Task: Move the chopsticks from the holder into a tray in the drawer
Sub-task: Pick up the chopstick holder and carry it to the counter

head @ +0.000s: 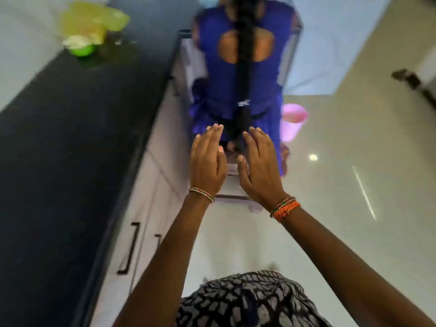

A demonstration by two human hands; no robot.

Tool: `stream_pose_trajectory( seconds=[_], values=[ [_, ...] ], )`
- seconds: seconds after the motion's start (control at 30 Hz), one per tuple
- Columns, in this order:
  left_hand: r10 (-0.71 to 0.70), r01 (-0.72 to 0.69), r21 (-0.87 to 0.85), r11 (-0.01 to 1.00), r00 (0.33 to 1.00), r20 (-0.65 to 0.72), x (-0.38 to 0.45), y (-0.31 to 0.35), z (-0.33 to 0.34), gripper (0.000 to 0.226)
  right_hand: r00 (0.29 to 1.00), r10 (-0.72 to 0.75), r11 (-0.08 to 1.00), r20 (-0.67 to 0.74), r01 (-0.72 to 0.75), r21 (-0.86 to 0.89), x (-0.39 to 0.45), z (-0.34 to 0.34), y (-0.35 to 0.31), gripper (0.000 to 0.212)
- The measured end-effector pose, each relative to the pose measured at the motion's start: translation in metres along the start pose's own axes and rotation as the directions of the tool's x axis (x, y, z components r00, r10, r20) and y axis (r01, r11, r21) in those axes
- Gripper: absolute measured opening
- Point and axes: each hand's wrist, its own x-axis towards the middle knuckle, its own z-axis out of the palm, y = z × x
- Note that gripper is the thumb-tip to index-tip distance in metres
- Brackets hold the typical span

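Above the pale floor (330, 208), both arms reached forward, palms down. Left hand (207, 161) and right hand (259, 166) were side by side, apart, fingers straight and released, grasping nothing. Chopsticks, holder and tray could not be made out; their place and axis could not be told. Dark counter (70, 138) ran along the left, a person in blue (240, 79) ahead. Frame blurred.

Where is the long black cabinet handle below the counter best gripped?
Mid-bar on the cabinet handle, coming from the aisle side: it is a slim bar fixed at both ends, standing off the door. The left hand and right hand are open, holding nothing.
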Motion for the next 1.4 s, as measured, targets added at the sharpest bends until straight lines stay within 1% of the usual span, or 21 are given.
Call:
stream_pose_trajectory(
  seconds=[0.07, 0.1, 0.17, 0.23, 0.3, 0.4, 0.53, 0.67, 0.73, 0.87, 0.97, 1.07, 1.1, 1.17, 1.27, 1.4],
  values=[
    [0.077, -0.066, -0.112, 0.991, 0.992, 0.097, 0.008, 0.04, 0.045, 0.048, 0.99, 0.126, 0.989, -0.068, -0.131, -0.072, -0.013, -0.028, 0.048, 0.05],
    [0.11, -0.09, -0.149, 0.985, 0.985, 0.134, 0.008, 0.061, 0.068, 0.047, 0.98, 0.166, 0.977, -0.112, -0.179, -0.118, -0.024, -0.042, 0.074, 0.049],
    [0.149, -0.103, -0.227, 0.969, 0.969, 0.197, 0.006, 0.098, 0.112, 0.048, 0.953, 0.251, 0.946, -0.17, -0.279, -0.164, -0.044, -0.071, 0.115, 0.047],
    [0.227, -0.144, -0.302, 0.942, 0.939, 0.259, 0.006, 0.138, 0.152, 0.048, 0.92, 0.332, 0.902, -0.21, -0.375, -0.215, -0.066, -0.096, 0.154, 0.046],
    [0.303, -0.194, -0.353, 0.915, 0.909, 0.287, 0.003, 0.173, 0.188, 0.045, 0.88, 0.406, 0.841, -0.246, -0.465, -0.278, -0.086, -0.12, 0.186, 0.045],
    [0.399, -0.228, -0.44, 0.869, 0.848, 0.35, 0.001, 0.229, 0.235, 0.047, 0.781, 0.55, 0.717, -0.297, -0.624, -0.311, -0.113, -0.157, 0.232, 0.046],
    [0.521, -0.277, -0.51, 0.814, 0.736, 0.433, 0.008, 0.288, 0.293, 0.052, 0.644, 0.646, 0.568, -0.409, -0.764, -0.306, -0.132, -0.2, 0.287, 0.045],
    [0.619, -0.31, -0.581, 0.752, 0.636, 0.461, 0.037, 0.352, 0.364, 0.056, 0.528, 0.664, 0.446, -0.529, -0.848, -0.287, -0.13, -0.241, 0.357, 0.046],
    [0.65, -0.322, -0.603, 0.73, 0.599, 0.468, 0.057, 0.383, 0.406, 0.058, 0.478, 0.661, 0.392, -0.579, -0.877, -0.278, -0.12, -0.262, 0.399, 0.046],
    [0.66, -0.296, -0.634, 0.714, 0.585, 0.471, 0.102, 0.446, 0.471, 0.057, 0.395, 0.636, 0.331, -0.663, -0.916, -0.228, -0.092, -0.308, 0.473, 0.047],
    [0.725, -0.327, -0.687, 0.65, 0.539, 0.43, 0.124, 0.496, 0.506, 0.055, 0.354, 0.614, 0.29, -0.705, -0.932, -0.216, -0.083, -0.34, 0.519, 0.046],
    [0.762, -0.317, -0.729, 0.607, 0.491, 0.421, 0.135, 0.543, 0.543, 0.056, 0.266, 0.603, 0.219, -0.752, -0.962, -0.164, -0.087, -0.367, 0.563, 0.044],
    [0.778, -0.318, -0.742, 0.59, 0.471, 0.416, 0.136, 0.559, 0.555, 0.057, 0.247, 0.598, 0.201, -0.762, -0.967, -0.155, -0.09, -0.376, 0.578, 0.044],
    [0.794, -0.316, -0.757, 0.571, 0.446, 0.413, 0.137, 0.59, 0.578, 0.057, 0.232, 0.598, 0.178, -0.767, -0.972, -0.156, -0.097, -0.393, 0.607, 0.044],
    [0.801, -0.307, -0.77, 0.559, 0.439, 0.407, 0.14, 0.646, 0.622, 0.056, 0.224, 0.584, 0.141, -0.78, -0.975, -0.175, -0.11, -0.43, 0.663, 0.046],
    [0.827, -0.349, -0.774, 0.528, 0.418, 0.376, 0.146, 0.725, 0.69, 0.055, 0.229, 0.529, 0.14, -0.817, -0.973, -0.182, -0.125, -0.492, 0.747, 0.048]
  ],
)
